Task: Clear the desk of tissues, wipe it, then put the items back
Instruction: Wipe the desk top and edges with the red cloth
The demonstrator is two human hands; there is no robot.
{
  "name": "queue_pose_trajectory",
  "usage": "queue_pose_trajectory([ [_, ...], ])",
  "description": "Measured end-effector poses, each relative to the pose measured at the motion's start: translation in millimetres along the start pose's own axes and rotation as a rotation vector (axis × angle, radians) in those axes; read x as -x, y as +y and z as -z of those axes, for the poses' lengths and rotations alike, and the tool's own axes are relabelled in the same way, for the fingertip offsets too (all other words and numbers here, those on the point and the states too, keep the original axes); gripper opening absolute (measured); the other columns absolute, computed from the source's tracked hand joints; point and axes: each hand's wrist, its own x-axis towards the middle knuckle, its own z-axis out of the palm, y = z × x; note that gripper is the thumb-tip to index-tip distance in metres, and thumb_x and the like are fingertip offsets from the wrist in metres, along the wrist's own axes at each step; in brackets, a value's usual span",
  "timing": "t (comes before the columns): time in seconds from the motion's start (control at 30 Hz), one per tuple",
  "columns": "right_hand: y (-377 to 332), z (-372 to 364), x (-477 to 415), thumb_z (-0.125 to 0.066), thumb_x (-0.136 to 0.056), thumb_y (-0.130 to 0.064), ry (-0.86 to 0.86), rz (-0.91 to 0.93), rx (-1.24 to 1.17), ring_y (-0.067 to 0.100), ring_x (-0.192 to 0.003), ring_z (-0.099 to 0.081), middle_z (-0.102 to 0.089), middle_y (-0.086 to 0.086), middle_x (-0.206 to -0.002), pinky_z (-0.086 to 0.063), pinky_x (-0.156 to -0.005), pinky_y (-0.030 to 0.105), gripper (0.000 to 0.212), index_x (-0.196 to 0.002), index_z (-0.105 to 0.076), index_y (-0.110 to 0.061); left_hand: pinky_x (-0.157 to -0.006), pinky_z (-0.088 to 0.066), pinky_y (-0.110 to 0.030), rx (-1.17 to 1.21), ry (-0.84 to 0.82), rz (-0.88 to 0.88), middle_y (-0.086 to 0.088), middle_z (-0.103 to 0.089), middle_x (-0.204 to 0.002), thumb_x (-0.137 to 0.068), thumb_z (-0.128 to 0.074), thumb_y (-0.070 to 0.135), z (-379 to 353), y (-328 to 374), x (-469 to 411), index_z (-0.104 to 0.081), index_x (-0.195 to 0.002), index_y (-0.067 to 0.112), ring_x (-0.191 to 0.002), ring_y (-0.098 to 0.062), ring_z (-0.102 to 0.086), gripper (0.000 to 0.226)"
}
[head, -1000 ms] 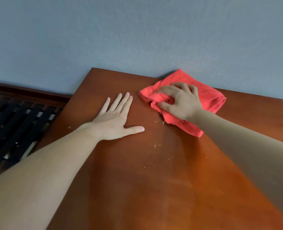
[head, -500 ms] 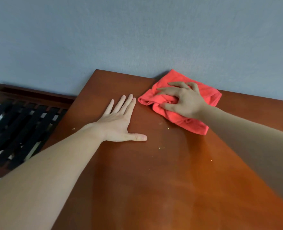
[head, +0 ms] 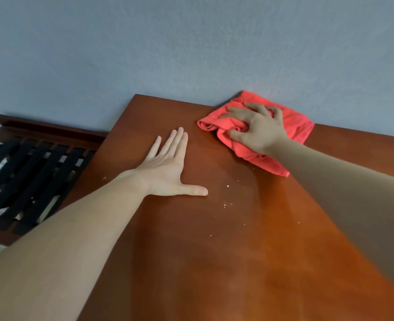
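Behind the desk, most of the view is filled by a grey-blue wall [head: 191, 42], against which the far edge of the desk [head: 214, 262] is set. The wiping step is judged to be in hand on its reddish-brown top. To the left, lower down, a dark slatted frame [head: 36, 172] is seen.

The left hand [head: 165, 167] is laid flat on the top near the far left corner, fingers straight and together, thumb spread wide, nothing held. It has been kept there over the last second, apparently as a brace.

The right hand [head: 258, 128] is pressed down on a red cloth [head: 297, 126] at the far edge, and the bunched fabric is gripped by its curled fingers. The wall is touched by the cloth's far corner, and its left end lies just beside the left fingertips, apart from them.

Since a second ago the cloth has been shifted only slightly. Its near end has been drawn a little toward the wall, and more fabric has been gathered under the thumb.

Pale crumbs [head: 227, 186] are scattered on the top between the two hands and nearer the viewer; they have not been reached by the cloth. The far strip is therefore judged to be dealt with first. Much of the surface, crumbs included, is left to be wiped before any items can be put back.
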Motion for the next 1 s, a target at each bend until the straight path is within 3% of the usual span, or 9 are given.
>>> queue_pose_trajectory([
  [0.13,-45.6,-9.5,7.0,-0.053,-0.084,-0.051,0.087,-0.127,-0.059,0.010,-0.140,-0.028,-0.051,-0.021,-0.138,-0.012,-0.112,0.049,0.042,-0.126,-0.055,-0.047,-0.121,0.015,-0.041,0.001,-0.001,-0.005,-0.001,0.039,-0.155,-0.054,-0.029,0.099,0.2,1.7,-0.1,0.030,-0.149,0.011,-0.141,-0.011,0.037,0.142],
  [0.27,-45.1,-4.6,44.9,-0.052,-0.074,-0.052,-0.016,0.096,-0.099,0.005,-0.137,-0.032,-0.052,-0.030,-0.133,-0.012,-0.110,0.044,0.046,-0.120,-0.058,-0.051,-0.119,0.018,-0.038,0.005,0.015,0.005,-0.004,0.039,-0.155,-0.057,-0.031,0.097,1.3,1.8,2.0,0.029,-0.149,0.009,-0.140,-0.012,0.038,0.141],
  [0.33,-26.3,1.6,39.6,-0.049,-0.070,-0.054,-0.059,0.118,-0.063,0.004,-0.138,-0.030,-0.047,-0.033,-0.137,-0.012,-0.109,0.044,0.050,-0.120,-0.056,-0.055,-0.119,0.018,-0.039,0.004,0.013,0.023,-0.006,0.038,-0.155,-0.060,-0.030,0.095,-0.6,3.8,7.2,0.028,-0.149,0.007,-0.141,-0.015,0.038,0.138],
  [0.5,-53.7,-10.2,25.7,-0.051,-0.085,-0.055,0.082,-0.303,-0.022,0.015,-0.145,-0.020,-0.041,-0.023,-0.147,-0.004,-0.113,0.057,0.046,-0.130,-0.051,-0.047,-0.121,0.014,-0.044,-0.009,-0.013,0.039,-0.008,0.036,-0.156,-0.065,-0.023,0.092,-5.6,10.0,16.3,0.026,-0.150,0.007,-0.143,-0.017,0.035,0.130],
  [0.6,-84.8,-18.3,49.9,-0.053,-0.084,-0.054,0.037,-0.143,-0.057,0.012,-0.143,-0.022,-0.045,-0.028,-0.141,-0.004,-0.113,0.055,0.042,-0.126,-0.054,-0.048,-0.121,0.014,-0.043,-0.020,-0.014,0.036,-0.010,0.035,-0.157,-0.067,-0.020,0.091,-5.4,11.5,18.5,0.026,-0.150,0.007,-0.143,-0.018,0.035,0.127],
  [0.73,-42.5,1.7,61.0,-0.055,-0.075,-0.053,-0.115,0.133,-0.089,0.010,-0.146,-0.017,-0.038,-0.037,-0.142,-0.001,-0.113,0.057,0.048,-0.123,-0.053,-0.058,-0.121,0.014,-0.038,-0.035,-0.008,0.020,-0.007,0.037,-0.156,-0.065,-0.017,0.091,-12.8,10.0,31.5,0.026,-0.150,0.007,-0.143,-0.015,0.035,0.127],
  [0.83,-46.9,-1.9,57.9,-0.048,-0.085,-0.054,-0.109,-0.001,0.005,0.021,-0.150,0.004,-0.022,-0.030,-0.154,0.012,-0.109,0.069,0.047,-0.131,-0.042,-0.061,-0.120,0.016,-0.035,0.003,0.006,0.026,-0.005,0.036,-0.156,-0.066,-0.018,0.091,-18.6,12.7,40.4,0.027,-0.150,0.010,-0.143,-0.013,0.034,0.126],
  [0.93,-88.8,-14.7,64.9,-0.043,-0.090,-0.051,-0.029,-0.176,-0.019,0.027,-0.150,0.000,-0.026,-0.023,-0.156,0.011,-0.108,0.070,0.046,-0.135,-0.042,-0.054,-0.119,0.016,-0.034,-0.005,0.011,0.038,-0.006,0.035,-0.157,-0.068,-0.021,0.090,-23.5,16.9,49.1,0.026,-0.150,0.009,-0.143,-0.014,0.033,0.125],
  [1.0,-102.3,-15.0,79.3,-0.046,-0.088,-0.048,-0.030,-0.137,-0.047,0.026,-0.149,-0.007,-0.034,-0.023,-0.152,0.006,-0.111,0.068,0.045,-0.133,-0.046,-0.050,-0.121,0.014,-0.036,-0.016,0.010,0.028,-0.007,0.034,-0.157,-0.065,-0.020,0.091,-24.3,21.2,56.3,0.026,-0.150,0.008,-0.144,-0.015,0.033,0.128],
])
